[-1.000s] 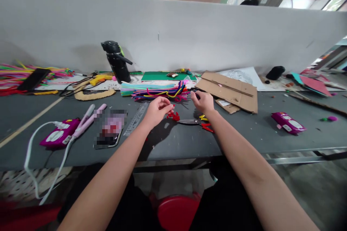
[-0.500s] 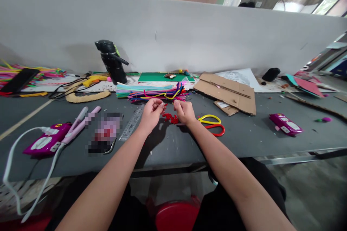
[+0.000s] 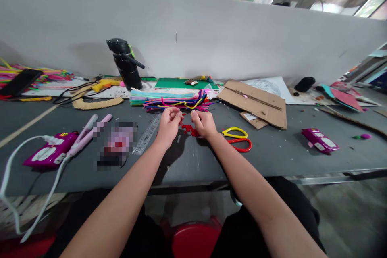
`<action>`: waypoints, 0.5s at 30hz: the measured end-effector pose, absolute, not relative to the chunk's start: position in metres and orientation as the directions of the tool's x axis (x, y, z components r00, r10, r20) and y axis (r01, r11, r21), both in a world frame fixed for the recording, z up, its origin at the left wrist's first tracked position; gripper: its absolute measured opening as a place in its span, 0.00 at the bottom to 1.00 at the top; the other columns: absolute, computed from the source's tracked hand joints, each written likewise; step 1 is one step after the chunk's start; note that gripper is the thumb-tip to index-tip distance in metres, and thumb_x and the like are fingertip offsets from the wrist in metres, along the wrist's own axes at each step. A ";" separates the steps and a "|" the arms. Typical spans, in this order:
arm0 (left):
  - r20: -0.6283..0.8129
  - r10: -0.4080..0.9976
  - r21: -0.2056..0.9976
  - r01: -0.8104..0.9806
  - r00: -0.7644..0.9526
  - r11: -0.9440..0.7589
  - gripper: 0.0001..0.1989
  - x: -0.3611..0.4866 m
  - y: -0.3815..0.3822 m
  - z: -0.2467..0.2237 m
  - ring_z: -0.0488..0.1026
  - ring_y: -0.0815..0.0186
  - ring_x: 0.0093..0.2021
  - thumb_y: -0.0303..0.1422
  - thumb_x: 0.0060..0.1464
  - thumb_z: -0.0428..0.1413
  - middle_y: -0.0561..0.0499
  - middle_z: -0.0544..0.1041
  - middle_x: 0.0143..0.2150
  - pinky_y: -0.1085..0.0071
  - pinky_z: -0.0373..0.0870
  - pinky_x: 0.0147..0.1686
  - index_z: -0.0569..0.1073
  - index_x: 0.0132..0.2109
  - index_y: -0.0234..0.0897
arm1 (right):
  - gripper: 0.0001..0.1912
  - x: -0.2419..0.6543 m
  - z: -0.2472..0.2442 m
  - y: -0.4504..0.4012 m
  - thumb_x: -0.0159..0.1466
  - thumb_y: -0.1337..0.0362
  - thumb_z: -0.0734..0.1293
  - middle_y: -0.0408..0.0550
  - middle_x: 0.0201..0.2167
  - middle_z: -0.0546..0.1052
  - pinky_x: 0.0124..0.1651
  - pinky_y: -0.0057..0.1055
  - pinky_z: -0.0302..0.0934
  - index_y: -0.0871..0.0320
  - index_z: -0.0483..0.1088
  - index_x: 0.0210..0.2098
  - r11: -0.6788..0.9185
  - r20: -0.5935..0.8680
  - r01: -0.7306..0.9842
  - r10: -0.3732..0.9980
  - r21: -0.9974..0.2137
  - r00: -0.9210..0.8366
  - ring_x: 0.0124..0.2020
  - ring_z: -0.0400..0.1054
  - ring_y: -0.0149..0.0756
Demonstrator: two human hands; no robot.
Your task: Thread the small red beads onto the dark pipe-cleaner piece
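The red fuzzy piece (image 3: 188, 130) before us is small and knobbly, a bright cluster of short tufts with a ragged, bent outline, and it sits on our side of the bundle of fuzzy stems (image 3: 173, 101), between our two hands. Whether it rests on the table (image 3: 193, 165) or hangs just over it, we cannot tell. Our left hand (image 3: 169, 125) is nearly closed, thumb and fingertips pinched on a sliver of red (image 3: 183, 117); we cannot make out whether that sliver joins the cluster. Our right hand (image 3: 204, 123) is curled inward with the thumb against the bent forefinger, its knuckles beside the cluster, and what it may have hold of is too small to tell. The bundle itself is soft and velvety, long thin strands of pale aqua, pink, purple, deep blue and yellow, some looping at the right end. To the right of the bundle and nearer us lie scissors (image 3: 237, 134) with smooth, rounded loops, one yellow and one red, the blades hidden by our hand. Near the bundle's left end, on our side, a clear plastic ruler (image 3: 147, 135) lies aslant with cut-out shapes along it. Right of the bundle is flat brown cardboard (image 3: 256, 102), creased and matt; behind the bundle lies a smooth green sheet (image 3: 169, 83), and beyond its left end stands a glossy black bottle (image 3: 127, 66).
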State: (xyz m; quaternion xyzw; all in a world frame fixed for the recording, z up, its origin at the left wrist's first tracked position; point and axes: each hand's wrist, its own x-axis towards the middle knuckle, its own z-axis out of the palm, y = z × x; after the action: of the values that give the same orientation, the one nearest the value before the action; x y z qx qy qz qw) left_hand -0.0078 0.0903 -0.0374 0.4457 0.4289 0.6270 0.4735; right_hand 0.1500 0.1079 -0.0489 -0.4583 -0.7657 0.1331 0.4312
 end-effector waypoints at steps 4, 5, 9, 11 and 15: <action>0.144 0.978 0.960 -0.220 -0.150 -0.175 0.09 -0.005 0.088 -0.035 0.72 0.69 0.29 0.32 0.52 0.61 0.56 0.72 0.27 0.74 0.69 0.30 0.68 0.38 0.38 | 0.27 0.147 -0.047 0.104 0.72 0.48 0.54 0.44 0.19 0.68 0.31 0.30 0.50 0.57 0.64 0.22 0.545 0.531 0.596 0.818 -0.590 -0.222 0.23 0.61 0.32; 0.144 0.978 0.959 -0.221 -0.151 -0.176 0.09 -0.005 0.088 -0.034 0.71 0.70 0.28 0.32 0.52 0.61 0.56 0.72 0.27 0.74 0.68 0.29 0.68 0.38 0.38 | 0.27 0.146 -0.047 0.103 0.72 0.48 0.54 0.44 0.19 0.68 0.31 0.30 0.50 0.57 0.64 0.23 0.543 0.531 0.599 0.818 -0.589 -0.220 0.23 0.61 0.32; 0.139 0.980 0.958 -0.229 -0.145 -0.170 0.09 -0.005 0.087 -0.032 0.66 0.72 0.23 0.32 0.51 0.61 0.57 0.71 0.25 0.74 0.63 0.25 0.68 0.38 0.39 | 0.29 0.147 -0.044 0.102 0.73 0.47 0.52 0.45 0.21 0.70 0.32 0.30 0.51 0.57 0.66 0.24 0.535 0.524 0.602 0.824 -0.592 -0.217 0.24 0.63 0.33; 0.132 0.982 0.959 -0.234 -0.134 -0.160 0.10 -0.006 0.086 -0.032 0.64 0.72 0.22 0.33 0.51 0.61 0.57 0.70 0.25 0.74 0.61 0.24 0.68 0.38 0.39 | 0.29 0.148 -0.043 0.102 0.73 0.46 0.52 0.45 0.20 0.70 0.32 0.30 0.52 0.57 0.67 0.24 0.531 0.520 0.588 0.828 -0.610 -0.209 0.25 0.63 0.33; 0.110 0.988 0.964 -0.230 -0.109 -0.133 0.11 -0.007 0.083 -0.031 0.67 0.72 0.23 0.33 0.50 0.62 0.55 0.73 0.27 0.74 0.63 0.25 0.69 0.40 0.38 | 0.31 0.154 -0.041 0.099 0.72 0.44 0.52 0.45 0.21 0.70 0.33 0.30 0.54 0.58 0.68 0.24 0.521 0.498 0.533 0.844 -0.667 -0.200 0.25 0.63 0.33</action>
State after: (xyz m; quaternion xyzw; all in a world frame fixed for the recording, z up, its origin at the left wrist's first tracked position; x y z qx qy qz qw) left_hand -0.0070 0.0829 -0.0310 0.4422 0.4282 0.6091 0.5001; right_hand 0.1536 0.0992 -0.0413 -0.4563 -0.7541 0.1774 0.4378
